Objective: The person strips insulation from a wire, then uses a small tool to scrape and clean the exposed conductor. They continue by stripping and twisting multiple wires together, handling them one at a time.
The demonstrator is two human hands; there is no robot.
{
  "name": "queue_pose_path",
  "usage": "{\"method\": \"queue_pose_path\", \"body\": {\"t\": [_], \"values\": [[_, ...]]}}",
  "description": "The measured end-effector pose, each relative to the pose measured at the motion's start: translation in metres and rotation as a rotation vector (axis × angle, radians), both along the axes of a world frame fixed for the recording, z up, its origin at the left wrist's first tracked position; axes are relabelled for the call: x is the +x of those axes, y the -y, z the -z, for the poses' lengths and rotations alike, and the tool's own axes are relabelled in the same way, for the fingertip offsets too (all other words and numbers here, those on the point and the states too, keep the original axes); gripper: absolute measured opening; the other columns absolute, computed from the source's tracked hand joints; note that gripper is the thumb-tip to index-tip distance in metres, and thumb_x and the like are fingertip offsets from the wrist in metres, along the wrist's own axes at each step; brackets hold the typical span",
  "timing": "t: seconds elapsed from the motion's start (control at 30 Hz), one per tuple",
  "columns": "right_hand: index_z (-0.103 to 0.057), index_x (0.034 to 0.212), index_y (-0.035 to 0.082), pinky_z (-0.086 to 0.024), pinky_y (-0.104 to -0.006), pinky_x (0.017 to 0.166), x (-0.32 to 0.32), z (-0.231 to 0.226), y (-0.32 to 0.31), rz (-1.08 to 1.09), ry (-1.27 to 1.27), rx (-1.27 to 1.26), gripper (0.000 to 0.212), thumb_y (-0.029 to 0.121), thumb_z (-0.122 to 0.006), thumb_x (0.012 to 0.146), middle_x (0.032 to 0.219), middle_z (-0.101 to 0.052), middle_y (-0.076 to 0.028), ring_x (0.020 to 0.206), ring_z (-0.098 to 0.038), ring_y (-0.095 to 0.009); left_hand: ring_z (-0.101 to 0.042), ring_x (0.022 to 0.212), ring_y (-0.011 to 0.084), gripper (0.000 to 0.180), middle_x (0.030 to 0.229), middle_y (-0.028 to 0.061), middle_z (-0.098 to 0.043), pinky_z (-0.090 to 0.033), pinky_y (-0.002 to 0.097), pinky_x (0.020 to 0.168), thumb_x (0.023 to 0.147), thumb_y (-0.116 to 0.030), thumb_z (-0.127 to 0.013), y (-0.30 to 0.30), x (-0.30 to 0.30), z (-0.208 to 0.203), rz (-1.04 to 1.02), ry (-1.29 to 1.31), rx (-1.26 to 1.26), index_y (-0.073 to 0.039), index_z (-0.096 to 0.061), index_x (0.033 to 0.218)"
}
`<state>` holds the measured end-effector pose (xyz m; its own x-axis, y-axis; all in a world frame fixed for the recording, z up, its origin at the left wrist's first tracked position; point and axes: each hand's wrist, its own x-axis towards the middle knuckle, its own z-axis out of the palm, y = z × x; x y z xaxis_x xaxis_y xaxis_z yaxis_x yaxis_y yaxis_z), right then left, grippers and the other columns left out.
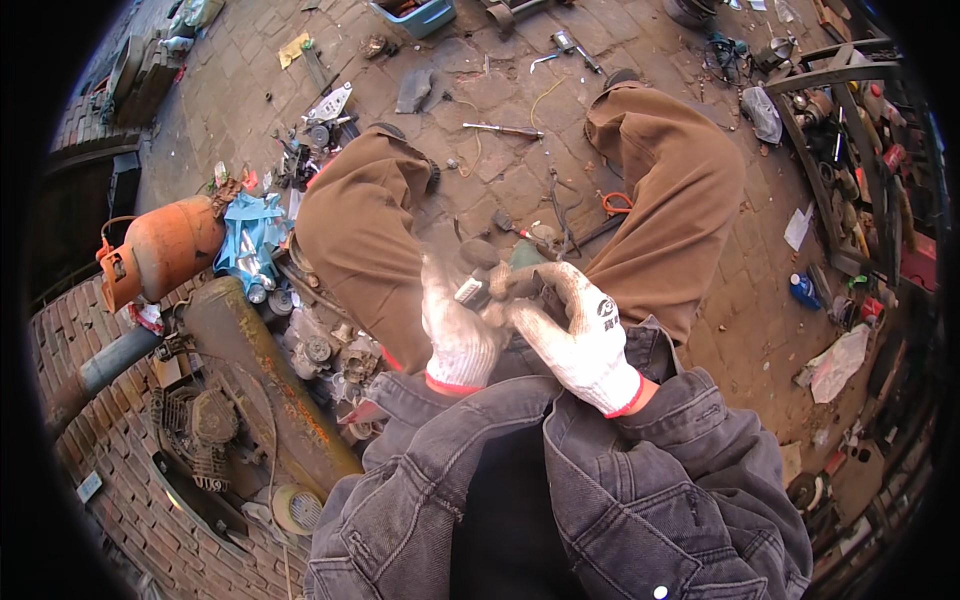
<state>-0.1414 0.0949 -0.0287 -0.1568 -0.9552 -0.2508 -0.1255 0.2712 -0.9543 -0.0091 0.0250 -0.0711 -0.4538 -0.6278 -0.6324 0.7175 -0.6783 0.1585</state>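
Note:
My left hand (458, 328), in a white work glove with a red cuff, is raised in front of my lap and partly smeared by motion. Its fingers close around a small dark part with a white label (467, 291). Close against it on the right is my right hand (585, 342), gloved the same way, its thumb and fingers curled together in a pinch. What lies inside that pinch is mostly hidden by the glove. Beyond the hands, between my brown-trousered knees, a round dark disc (478, 252) and a brush-like tool (508, 222) lie on the ground.
An orange gas cylinder (180, 245) lies at the left beside a blue plastic bag (248, 238) and a rusty tank (255, 370). A screwdriver (505, 130) rests on the paving ahead. At the right, a rack (835, 170) holds piled scrap. A blue bin (425, 18) stands far ahead.

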Motion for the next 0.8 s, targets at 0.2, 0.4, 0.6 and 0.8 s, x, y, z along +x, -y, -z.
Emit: {"method": "queue_pose_path", "body": {"t": [0.2, 0.4, 0.6, 0.8], "values": [[-0.064, 0.123, 0.000, -0.056, -0.0288, 0.086, -0.002, -0.006, 0.010, -0.006, 0.126, 0.099, 0.031, 0.008, -0.065, 0.094, 0.109, -0.072, -0.010, 0.097, -0.071, -0.014, -0.069, 0.080, 0.0314, 0.069, 0.088, 0.0157, -0.070, -0.061, 0.0457, 0.074, 0.096, -0.065, -0.056, -0.008, 0.013, 0.011, -0.011, 0.038, 0.057, 0.002, -0.067, 0.105], [-0.064, 0.124, 0.001, -0.056, -0.0285, 0.084, -0.002, -0.015, 0.016, -0.064, 0.125, 0.144, 0.033, 0.009, -0.066, 0.093, 0.109, -0.072, -0.012, 0.095, -0.071, -0.014, -0.068, 0.079, 0.0288, 0.068, 0.088, 0.0145, -0.070, -0.059, 0.0412, 0.069, 0.096, -0.064, -0.058, -0.002, 0.015, 0.014, 0.008, -0.013, -0.016, 0.003, -0.067, 0.100], [-0.065, 0.123, 0.002, -0.055, -0.0301, 0.082, -0.002, -0.014, 0.015, -0.108, 0.015, 0.079, 0.034, 0.011, -0.068, 0.091, 0.106, -0.073, -0.011, 0.094, -0.071, -0.017, -0.059, 0.072, 0.0197, 0.069, 0.077, 0.0075, -0.060, -0.050, 0.0330, 0.065, 0.098, -0.070, -0.046, -0.011, 0.007, 0.009, -0.002, 0.482, -0.019, -0.003, -0.060, 0.089], [-0.067, 0.122, 0.013, -0.056, -0.0411, 0.080, -0.007, 0.008, 0.007, -0.252, -0.284, -0.086, 0.035, 0.030, -0.070, 0.091, 0.107, -0.072, -0.012, 0.094, -0.071, -0.032, -0.056, 0.081, 0.0166, 0.076, 0.087, 0.0070, -0.060, -0.045, 0.0297, 0.070, 0.101, -0.074, -0.032, -0.020, 0.019, 0.040, 0.282, 0.899, -0.497, -0.002, -0.057, 0.097]]}}
